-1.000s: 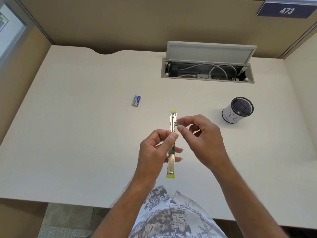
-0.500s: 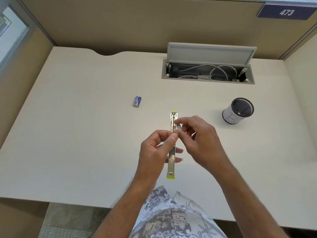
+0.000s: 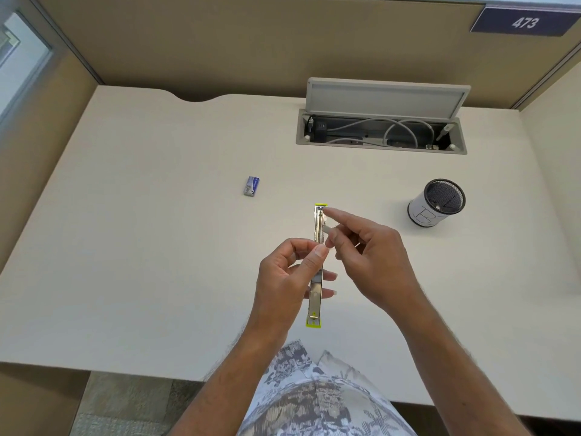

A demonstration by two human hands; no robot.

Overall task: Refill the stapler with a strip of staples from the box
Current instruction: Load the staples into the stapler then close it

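Observation:
The stapler (image 3: 317,287) is opened out flat, a long metal bar with yellow-green ends, held above the desk pointing away from me. My left hand (image 3: 287,278) pinches it at the middle between thumb and fingers. My right hand (image 3: 367,256) holds a small grey strip of staples (image 3: 327,229) against the right side of the open channel, with the index finger stretched to the stapler's far end. The blue staple box (image 3: 251,185) lies on the desk, far left of the stapler.
A white cup with a black mesh inside (image 3: 437,202) stands at the right. An open cable hatch (image 3: 382,129) with its lid up sits at the back of the desk (image 3: 141,247). Partition walls close the desk on three sides.
My right index finger has stretched forward along the channel to the stapler's far end. The staple strip has stayed by the channel. My left hand has kept its hold.

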